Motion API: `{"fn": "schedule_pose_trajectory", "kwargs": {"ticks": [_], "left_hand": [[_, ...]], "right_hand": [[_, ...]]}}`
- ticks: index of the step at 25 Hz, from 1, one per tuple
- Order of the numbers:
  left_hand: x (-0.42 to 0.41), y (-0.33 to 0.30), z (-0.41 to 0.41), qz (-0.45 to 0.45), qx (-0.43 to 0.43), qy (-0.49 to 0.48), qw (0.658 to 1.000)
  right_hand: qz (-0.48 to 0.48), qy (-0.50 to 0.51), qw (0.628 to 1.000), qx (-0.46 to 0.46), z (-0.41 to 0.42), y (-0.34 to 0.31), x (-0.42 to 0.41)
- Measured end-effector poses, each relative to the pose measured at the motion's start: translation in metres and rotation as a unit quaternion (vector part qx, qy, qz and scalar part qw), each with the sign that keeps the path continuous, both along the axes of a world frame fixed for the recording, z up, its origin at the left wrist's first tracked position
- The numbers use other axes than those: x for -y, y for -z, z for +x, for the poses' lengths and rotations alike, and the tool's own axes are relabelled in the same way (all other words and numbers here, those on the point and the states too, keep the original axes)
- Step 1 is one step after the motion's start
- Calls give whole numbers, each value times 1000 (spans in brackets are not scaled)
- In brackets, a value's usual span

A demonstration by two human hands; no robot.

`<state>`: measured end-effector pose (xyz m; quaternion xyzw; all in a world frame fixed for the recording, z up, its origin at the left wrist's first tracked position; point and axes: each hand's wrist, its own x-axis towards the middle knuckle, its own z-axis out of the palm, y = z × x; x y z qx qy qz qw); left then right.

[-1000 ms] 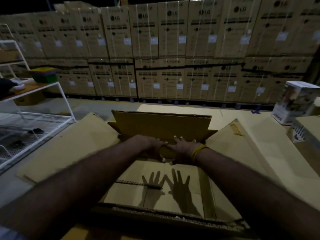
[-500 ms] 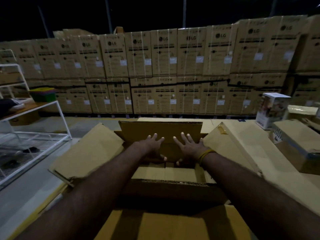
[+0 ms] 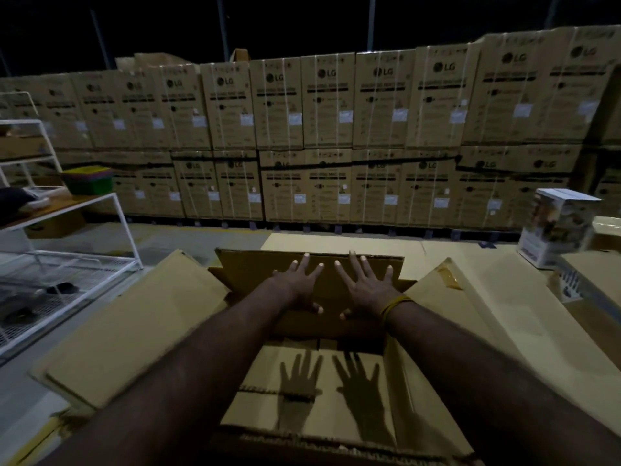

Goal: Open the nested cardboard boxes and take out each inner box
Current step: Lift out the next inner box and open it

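Note:
A large brown cardboard box (image 3: 433, 391) lies open in front of me, its left flap (image 3: 127, 334) and right flap (image 3: 497, 317) folded outward. The far flap (image 3: 255, 267) stands upright. My left hand (image 3: 299, 284) and my right hand (image 3: 366, 284) lie flat against that far flap, fingers spread and straight, thumbs pointing toward each other. A yellow band circles my right wrist. Both hands cast shadows on the box's inner floor (image 3: 255, 408). No inner box shows inside.
A wall of stacked LG cartons (image 3: 329, 136) runs across the back. A white wire rack (image 3: 67, 264) stands at left with a green bin (image 3: 89, 181) on its shelf. At right sit a printed white box (image 3: 557, 230) and another carton (image 3: 591, 280).
Both hands slid up the far flap and spread their fingers wider. The view tipped down, so the box floor and hand shadows show again.

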<state>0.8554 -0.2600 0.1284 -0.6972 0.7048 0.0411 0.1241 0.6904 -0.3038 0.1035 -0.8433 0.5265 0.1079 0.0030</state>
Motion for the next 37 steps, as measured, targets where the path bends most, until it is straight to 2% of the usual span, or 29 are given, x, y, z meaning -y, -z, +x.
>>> {"fn": "schedule_pose_trajectory", "kwargs": {"ticks": [5,10,14,18,22,25,31,37], "left_hand": [[53,15,0,-37,14,9,999],[98,44,6,-30,0,-8,1000],[110,66,8,-30,1,-23,999],[104,63,5,-31,1,-14,999],[84,37,5,-16,-10,-1,1000],[58,12,-2,-39,-8,3,999],[-29,-31,-25,-106,-17,14,994],[-124,-48,-86,-187,-54,69,978]], "right_hand": [[-58,-14,998,18,8,21,45],[-34,-18,999,30,9,44,83],[-57,-32,998,17,10,60,93],[-58,-33,997,38,13,62,86],[-37,-26,998,38,10,42,67],[-40,-19,998,38,2,17,43],[-98,5,994,47,-23,-30,-38],[-182,24,979,91,-63,-51,-148]]}}
